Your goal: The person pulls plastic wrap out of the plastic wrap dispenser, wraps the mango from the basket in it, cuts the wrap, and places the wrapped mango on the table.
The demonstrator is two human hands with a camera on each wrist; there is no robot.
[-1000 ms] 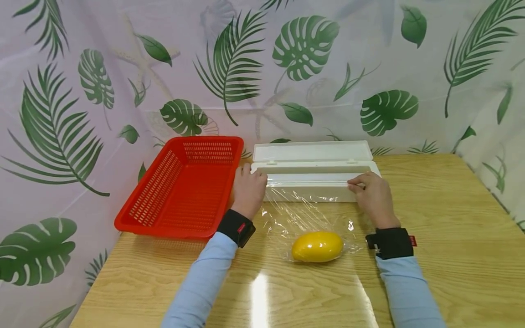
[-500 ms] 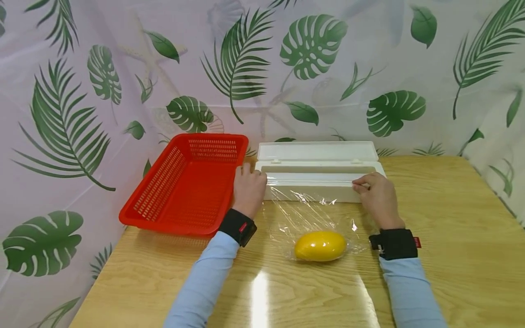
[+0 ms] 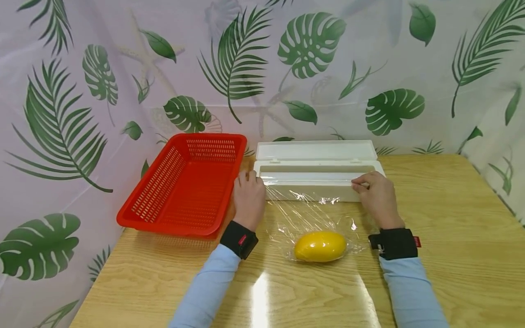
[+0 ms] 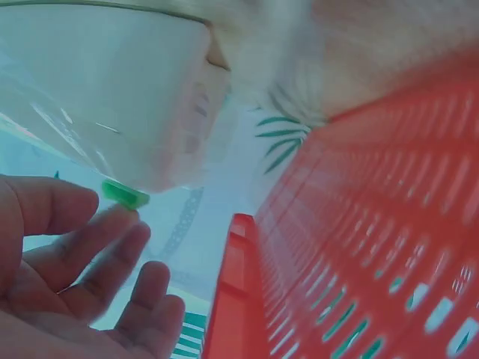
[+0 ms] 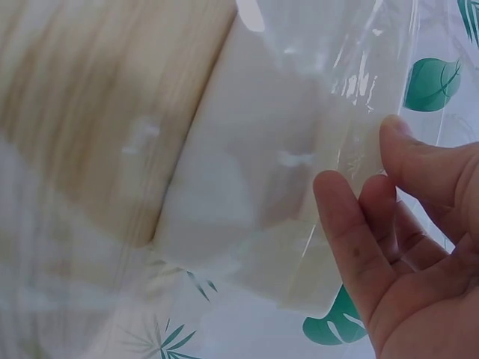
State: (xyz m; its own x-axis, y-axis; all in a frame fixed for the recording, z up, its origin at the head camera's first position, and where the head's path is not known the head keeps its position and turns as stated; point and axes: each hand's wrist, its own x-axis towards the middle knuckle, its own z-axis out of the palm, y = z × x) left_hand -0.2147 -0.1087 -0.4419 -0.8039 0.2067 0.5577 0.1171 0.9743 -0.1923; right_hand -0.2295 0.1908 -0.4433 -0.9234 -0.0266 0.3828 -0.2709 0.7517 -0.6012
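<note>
Clear plastic wrap [image 3: 301, 207] stretches from the long white wrap dispenser [image 3: 316, 192] over a smooth yellow oval item [image 3: 320, 246] lying on the table. At the dispenser's right end, my right hand [image 3: 376, 197] pinches the wrap between thumb and fingertips; in the right wrist view the fingers [image 5: 352, 239] curl beside the film. My left hand [image 3: 248, 196] is at the dispenser's left end, between it and the red basket. In the left wrist view its fingers [image 4: 105, 262] are loosely bent, and one fingertip lies right against a small green tab [image 4: 125, 194]. The thumb sits just beside that tab.
A red perforated basket [image 3: 184, 193] stands left of the dispenser, close to my left wrist. The dispenser's white lid [image 3: 316, 150] is tipped back open. Behind it hangs a leaf-patterned cloth [image 3: 164, 73]. Wood tabletop [image 3: 451, 218] extends to the right.
My left hand has shifted slightly back toward me from the dispenser's left end, its fingers less far over the rim. My right hand keeps its pinch; the yellow item stays put.
</note>
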